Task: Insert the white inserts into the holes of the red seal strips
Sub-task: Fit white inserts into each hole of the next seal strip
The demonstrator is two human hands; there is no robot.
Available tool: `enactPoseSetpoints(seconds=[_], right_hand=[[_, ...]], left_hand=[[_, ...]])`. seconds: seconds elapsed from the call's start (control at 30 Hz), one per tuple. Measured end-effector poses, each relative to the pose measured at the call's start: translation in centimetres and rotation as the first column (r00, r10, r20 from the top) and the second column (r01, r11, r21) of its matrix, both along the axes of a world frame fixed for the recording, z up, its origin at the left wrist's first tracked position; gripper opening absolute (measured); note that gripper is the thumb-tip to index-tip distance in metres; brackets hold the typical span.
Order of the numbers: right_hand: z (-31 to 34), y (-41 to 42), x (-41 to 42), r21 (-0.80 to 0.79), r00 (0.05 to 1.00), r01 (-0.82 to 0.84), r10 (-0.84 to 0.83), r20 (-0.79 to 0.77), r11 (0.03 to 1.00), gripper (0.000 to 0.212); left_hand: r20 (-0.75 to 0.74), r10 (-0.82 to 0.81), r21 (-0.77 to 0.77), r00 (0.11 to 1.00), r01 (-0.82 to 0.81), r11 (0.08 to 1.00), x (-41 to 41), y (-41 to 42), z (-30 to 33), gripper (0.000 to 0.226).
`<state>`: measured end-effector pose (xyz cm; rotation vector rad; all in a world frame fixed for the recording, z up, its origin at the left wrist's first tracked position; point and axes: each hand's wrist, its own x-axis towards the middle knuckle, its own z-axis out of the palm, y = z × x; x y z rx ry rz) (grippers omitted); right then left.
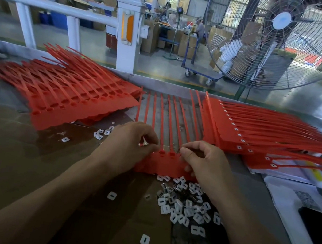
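Hands low at the red seal strip sheet (163,164), flat on the worktop (14,146). Left hand (128,144) pinching at the sockets along the sheet's upper edge, probably on a white insert, though hidden. Right hand (203,162) curled, fingertips pressing the sheet's right end. Loose white inserts (185,206) heaped just below the sheet. Likely light, small, hard and slippery: best pinched by the edges. Strips thin, floppy; better steadied at the stiffer block.
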<state>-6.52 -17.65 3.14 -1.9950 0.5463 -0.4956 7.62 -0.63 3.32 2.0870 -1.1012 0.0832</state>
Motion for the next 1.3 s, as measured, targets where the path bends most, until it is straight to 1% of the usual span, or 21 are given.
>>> enactPoseSetpoints(seconds=[0.1,0.23,0.3,0.4,0.5,0.7,0.83,0.93,1.0,1.07,1.17,1.3], right_hand=[[-0.3,0.1,0.1,-0.032,0.999,-0.015,0.014,-0.035,0.999,0.004],[-0.4,0.2,0.2,-0.034,0.999,-0.016,0.015,-0.033,0.999,0.004],[-0.3,0.2,0.2,-0.034,0.999,-0.019,0.018,-0.032,0.999,0.003],[-0.4,0.3,0.1,-0.028,0.998,-0.037,0.035,-0.046,0.999,0.004],[-0.5,0.2,0.0,-0.040,0.998,-0.042,0.040,-0.043,0.998,0.004],[-0.5,0.2,-0.1,-0.075,0.997,-0.034,0.029,-0.069,0.997,0.006],[-0.3,0.3,-0.4,-0.065,0.996,-0.059,0.055,-0.068,0.996,0.005],[-0.2,0.4,-0.4,-0.075,0.996,-0.057,0.052,-0.072,0.996,0.005],[0.1,0.4,-0.6,-0.089,0.995,-0.071,0.064,-0.083,0.993,0.005],[0.5,0.4,-0.9,-0.135,0.988,-0.121,0.106,-0.114,0.983,0.003],[1.1,0.2,-1.3,-0.218,0.956,-0.260,0.219,-0.193,0.941,0.003],[1.6,-0.2,-1.7,-0.216,0.869,-0.458,0.383,-0.314,0.863,0.009]], left_hand=[[0.026,0.004,0.111,1.000,-0.007,0.994,0.0,-0.7,0.6,0.005],[0.078,0.029,0.185,0.997,-0.043,0.982,-0.3,-1.8,0.7,0.008],[0.074,0.052,0.215,0.996,-0.066,0.974,-0.4,-2.1,0.4,0.008],[0.038,0.081,0.202,0.996,-0.087,0.976,-0.7,-2.1,-0.2,0.008],[0.052,0.081,0.174,0.995,-0.089,0.981,-0.7,-2.0,-0.4,0.008],[0.025,0.089,0.161,0.996,-0.092,0.983,-0.9,-1.6,-0.4,0.013],[0.010,0.022,0.195,1.000,-0.023,0.980,-0.8,-0.5,-0.1,0.018],[0.083,-0.073,0.278,0.994,0.047,0.959,-0.8,0.0,0.1,0.025],[0.132,-0.108,0.314,0.985,0.062,0.947,-1.0,0.2,0.4,0.029],[0.154,-0.121,0.334,0.981,0.064,0.940,-1.1,0.2,0.6,0.029],[0.161,-0.120,0.361,0.980,0.054,0.931,-1.3,0.1,0.5,0.028],[0.139,-0.124,0.374,0.982,0.064,0.925,-1.2,0.1,0.2,0.029]])
